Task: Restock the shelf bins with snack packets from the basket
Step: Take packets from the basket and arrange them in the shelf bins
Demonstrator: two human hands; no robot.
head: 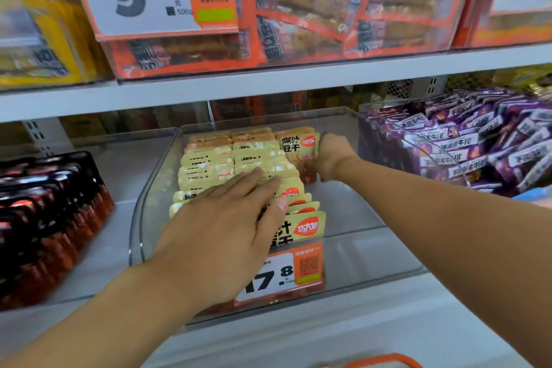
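Both hands work inside the clear bin [155, 188] on the middle shelf [209, 89]. My left hand [227, 218] lies flat, fingers straight, pressing on the near rows of yellow packets [209, 164]. My right hand [330, 155] reaches to the far right of the rows and grips an upright packet [297, 148], which stands against the far stack. The rows fill the left part of the bin; its right part is bare, with a price tag [280, 275] on the near wall.

By my judgement this is the placing step: seating one packet while I steady the rest. Next I would let go of it without toppling the row, then reach for more from the basket, of which only an orange rim [385, 360] shows at the near edge. Left of the bin lie dark packs [44, 212]; purple packs [484, 143] fill the bin at right.
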